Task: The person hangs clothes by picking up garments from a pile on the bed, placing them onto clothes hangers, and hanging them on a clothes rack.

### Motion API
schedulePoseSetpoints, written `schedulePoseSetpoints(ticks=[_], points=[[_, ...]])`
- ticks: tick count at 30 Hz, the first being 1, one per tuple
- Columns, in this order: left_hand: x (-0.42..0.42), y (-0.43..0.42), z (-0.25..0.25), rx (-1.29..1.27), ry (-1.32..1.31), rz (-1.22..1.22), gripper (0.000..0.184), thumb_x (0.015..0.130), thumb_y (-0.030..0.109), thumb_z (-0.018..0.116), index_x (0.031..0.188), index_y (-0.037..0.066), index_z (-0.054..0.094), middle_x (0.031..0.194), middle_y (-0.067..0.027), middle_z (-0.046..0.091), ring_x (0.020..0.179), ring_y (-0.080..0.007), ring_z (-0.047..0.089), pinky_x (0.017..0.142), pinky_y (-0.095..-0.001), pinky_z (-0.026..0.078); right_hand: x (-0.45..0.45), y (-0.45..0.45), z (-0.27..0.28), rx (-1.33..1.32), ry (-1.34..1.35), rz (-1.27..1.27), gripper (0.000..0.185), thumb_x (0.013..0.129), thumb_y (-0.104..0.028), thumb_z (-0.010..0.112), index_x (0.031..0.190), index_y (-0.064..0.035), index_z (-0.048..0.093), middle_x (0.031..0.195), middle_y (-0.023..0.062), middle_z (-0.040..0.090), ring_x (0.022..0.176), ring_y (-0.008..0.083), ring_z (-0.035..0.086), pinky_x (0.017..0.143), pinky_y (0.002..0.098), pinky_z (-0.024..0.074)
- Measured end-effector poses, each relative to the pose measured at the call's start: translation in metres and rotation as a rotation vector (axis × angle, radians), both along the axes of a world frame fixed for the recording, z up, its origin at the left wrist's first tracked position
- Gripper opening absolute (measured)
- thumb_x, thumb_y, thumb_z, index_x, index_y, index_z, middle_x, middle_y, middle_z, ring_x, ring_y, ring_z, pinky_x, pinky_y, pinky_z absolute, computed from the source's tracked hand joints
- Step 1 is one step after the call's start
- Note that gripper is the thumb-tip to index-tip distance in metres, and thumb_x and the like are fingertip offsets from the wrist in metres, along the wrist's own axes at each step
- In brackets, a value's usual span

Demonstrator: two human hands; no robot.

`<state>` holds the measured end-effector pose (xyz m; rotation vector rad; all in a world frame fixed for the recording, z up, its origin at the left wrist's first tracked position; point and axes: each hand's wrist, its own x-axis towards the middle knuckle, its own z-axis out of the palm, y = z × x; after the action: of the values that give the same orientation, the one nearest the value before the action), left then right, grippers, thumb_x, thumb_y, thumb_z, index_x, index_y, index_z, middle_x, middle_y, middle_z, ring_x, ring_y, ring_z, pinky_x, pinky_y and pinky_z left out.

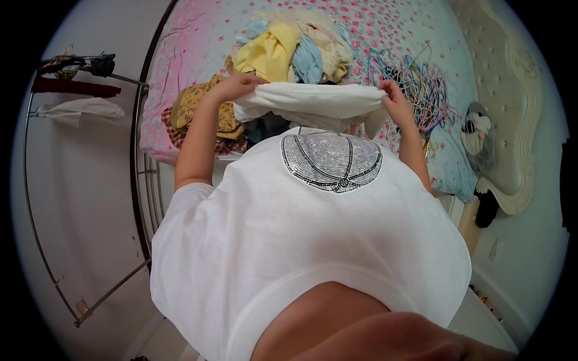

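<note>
Both arms are reaching forward over the bed [192, 48], with the left hand [236, 87] and right hand [395, 98] standing well apart. Their fingers are closing on opposite ends of a white garment [319, 99], which is stretching between them near the bed's front edge. Beyond it a clothes pile [268, 53] is lying, with bare sheet showing to its left and a coloured tangle [426, 90] crowding the right hand.

1 head-worn wide-angle camera looks forward and down — very near the white short-sleeved fabric shirt [307, 240], farther from the bare left hand [238, 87], bare right hand [394, 96] and pale-blue, pink-flowered bedsheet [415, 27].
</note>
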<state>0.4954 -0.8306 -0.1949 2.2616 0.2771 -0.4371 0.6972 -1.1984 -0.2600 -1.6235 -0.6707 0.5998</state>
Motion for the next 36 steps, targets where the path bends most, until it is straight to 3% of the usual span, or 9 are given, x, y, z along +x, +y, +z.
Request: schedulePoseSetpoints(ticks=[2,5,11,17,20,24,31,34,36], points=[[0.001,0.004,-0.016,-0.069,-0.063,-0.024,0.036,0.076,0.01,0.045,0.109,0.01,0.059,0.096,-0.0073,0.062,0.085,-0.0139,0.055,0.075,-0.0263,0.043,0.0,0.002,-0.008,-0.003,-0.021,-0.011,0.03,0.072,-0.007,0.054,0.101,-0.0046,0.047,0.087,0.0022,0.049,0.082,0.0119,0.048,0.076,0.0227,0.0381],[0.003,0.005,-0.024,-0.149,-0.1,-0.035,0.031,0.076,0.012,0.046,0.103,0.008,0.06,0.086,-0.0048,0.061,0.077,-0.0129,0.053,0.07,-0.0269,0.043,-0.014,0.006,0.017,-0.22,-0.151,-0.019,0.041,0.072,-0.017,0.061,0.11,-0.0066,0.05,0.093,0.0072,0.056,0.086,0.0167,0.053,0.077,0.0282,0.042],[0.004,-0.016,-0.02,-0.021,-0.159,0.145,0.018,0.074,0.018,0.052,0.085,0.003,0.055,0.066,-0.003,0.046,0.063,-0.0119,0.044,0.058,-0.0284,0.038,-0.008,0.003,0.006,-0.492,-0.348,0.081,0.04,0.073,-0.024,0.063,0.108,-0.0061,0.056,0.098,0.0129,0.061,0.088,0.0226,0.059,0.077,0.0317,0.0444],[0.013,-0.026,-0.039,0.082,-0.426,0.142,0.015,0.073,0.012,0.06,0.08,0.003,0.05,0.076,-0.005,0.053,0.074,-0.0151,0.049,0.069,-0.0265,0.039,-0.004,0.005,-0.019,-0.244,-0.261,0.012,0.031,0.077,-0.02,0.058,0.103,-0.005,0.059,0.094,0.0121,0.062,0.086,0.0222,0.059,0.077,0.0302,0.0443],[0.014,-0.024,-0.039,0.21,-0.766,0.121,0.015,0.072,0.009,0.06,0.074,0.003,0.046,0.079,-0.0063,0.055,0.074,-0.0176,0.051,0.069,-0.0273,0.04,-0.008,0.014,-0.028,-0.221,-0.256,-0.007,0.03,0.078,-0.019,0.057,0.104,-0.0039,0.058,0.096,0.0121,0.062,0.086,0.0209,0.059,0.076,0.0287,0.0442],[0.021,-0.045,-0.031,-0.113,-0.598,0.245,0.015,0.072,0.007,0.058,0.071,0.002,0.044,0.079,-0.0067,0.057,0.072,-0.0158,0.051,0.067,-0.0258,0.04,0.002,0.014,-0.043,-0.202,-0.169,-0.1,0.026,0.081,-0.017,0.056,0.102,-0.0016,0.056,0.092,0.0067,0.061,0.083,0.0141,0.055,0.075,0.0258,0.0425],[0.06,-0.062,-0.047,-0.177,-0.526,0.573,0.01,0.078,0.004,0.053,0.075,0.001,0.045,0.081,-0.0066,0.058,0.074,-0.0115,0.05,0.068,-0.0239,0.04,0.042,0.023,-0.115,-0.082,0.06,-0.278,0.022,0.081,-0.01,0.053,0.1,-0.0005,0.056,0.085,0.0095,0.058,0.077,0.0158,0.055,0.072,0.0241,0.0437],[0.07,-0.059,-0.063,-0.16,-0.715,0.544,0.011,0.078,0.002,0.054,0.075,0.0,0.043,0.084,-0.0082,0.058,0.076,-0.0118,0.051,0.07,-0.0233,0.04,0.08,0.008,-0.196,-0.182,-0.074,-0.477,0.026,0.081,-0.015,0.055,0.103,-0.0001,0.055,0.085,0.0048,0.057,0.075,0.0107,0.053,0.069,0.021,0.0427],[0.069,-0.058,-0.069,-0.195,-0.633,0.585,0.013,0.077,0.001,0.055,0.075,0.001,0.042,0.086,-0.0089,0.058,0.078,-0.0128,0.051,0.072,-0.0237,0.04,0.112,-0.009,-0.236,-0.39,-0.155,-0.508,0.033,0.077,-0.014,0.056,0.106,0.0006,0.053,0.096,0.0101,0.056,0.083,0.0188,0.054,0.075,0.0281,0.0439]])
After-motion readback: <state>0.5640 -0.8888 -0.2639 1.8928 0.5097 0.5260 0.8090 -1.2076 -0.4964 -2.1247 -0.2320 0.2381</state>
